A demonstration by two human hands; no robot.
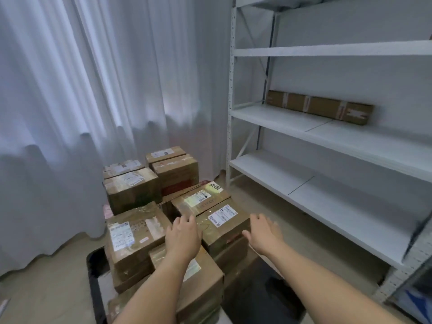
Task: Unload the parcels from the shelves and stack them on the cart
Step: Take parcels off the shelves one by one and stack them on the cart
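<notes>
Both hands (183,235) (264,232) flank taped parcel (222,226) on cart (95,265); fingers relaxed.

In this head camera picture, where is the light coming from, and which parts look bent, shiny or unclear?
Head view: soft daylight comes through the white curtains; the white metal shelf unit bows from wide-angle distortion; glossy tape glares on the brown cardboard parcels; label text is too blurred to read; the left hand and right hand look slightly soft.
</notes>
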